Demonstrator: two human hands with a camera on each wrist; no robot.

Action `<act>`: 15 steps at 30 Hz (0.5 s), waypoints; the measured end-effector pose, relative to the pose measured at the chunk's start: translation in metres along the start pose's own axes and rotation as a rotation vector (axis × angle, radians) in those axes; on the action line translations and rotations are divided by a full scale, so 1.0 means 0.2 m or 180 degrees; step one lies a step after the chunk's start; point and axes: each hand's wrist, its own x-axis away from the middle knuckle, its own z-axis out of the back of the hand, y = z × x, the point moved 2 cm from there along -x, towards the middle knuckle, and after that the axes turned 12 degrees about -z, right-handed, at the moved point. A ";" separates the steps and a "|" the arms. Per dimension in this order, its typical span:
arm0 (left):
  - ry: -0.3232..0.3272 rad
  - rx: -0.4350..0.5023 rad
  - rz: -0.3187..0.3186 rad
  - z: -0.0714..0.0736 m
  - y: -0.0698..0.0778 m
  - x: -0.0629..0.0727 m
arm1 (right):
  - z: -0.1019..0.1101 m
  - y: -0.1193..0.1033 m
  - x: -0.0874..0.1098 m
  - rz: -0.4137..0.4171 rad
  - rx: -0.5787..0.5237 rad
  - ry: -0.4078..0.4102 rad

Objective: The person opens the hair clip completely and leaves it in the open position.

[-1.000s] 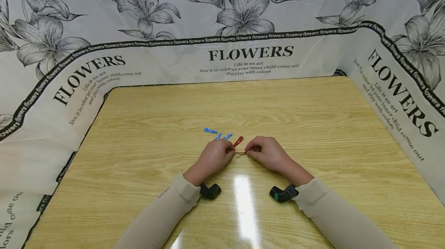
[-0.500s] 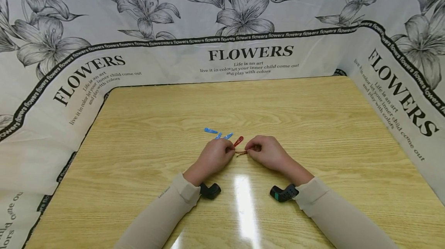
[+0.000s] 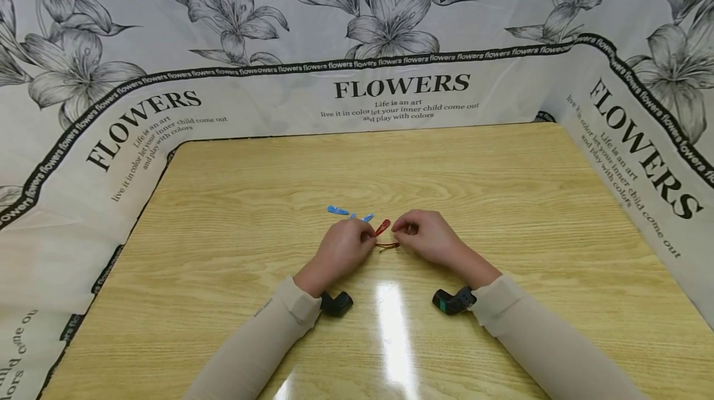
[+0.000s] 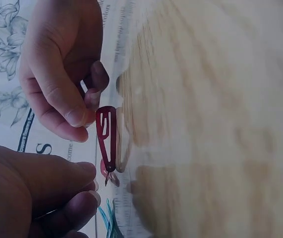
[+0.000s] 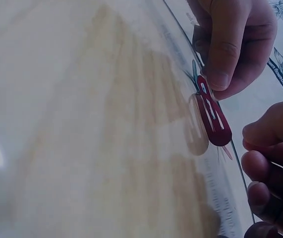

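An opened red snap hair clip point(image 4: 110, 136) stands on its edge on the table between the two hands. Its narrow end points toward my left hand point(image 3: 347, 245). In the left wrist view a slim gap separates the left thumb and finger from the clip, and I see nothing between them. My right hand point(image 3: 426, 235) hovers just above and beyond the wide end, its fingers loosely curved and apart from the clip in the right wrist view. Behind the hands lies another red hair clip point(image 3: 383, 226).
Several blue hair clips lie beyond the left hand; one blue hair clip point(image 3: 337, 210) sits farthest back. The wooden table point(image 3: 268, 170) is bordered by a white flower-printed cloth point(image 3: 268, 102) on the back and both sides.
My right hand has lifted and moved slightly away from the clip's wide end, which its fingertips met before. The left hand has barely shifted, slightly outward.
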 end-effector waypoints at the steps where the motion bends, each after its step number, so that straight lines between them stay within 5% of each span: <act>1: 0.0001 -0.0011 0.0014 0.00 0.00 0.00 | 0.00 0.00 -0.01 -0.0004 -0.0011 -0.0008; 15: -0.0173 -0.0227 0.0155 0.03 -0.03 -0.05 | 0.02 -0.01 -0.10 -0.0008 0.0170 -0.0074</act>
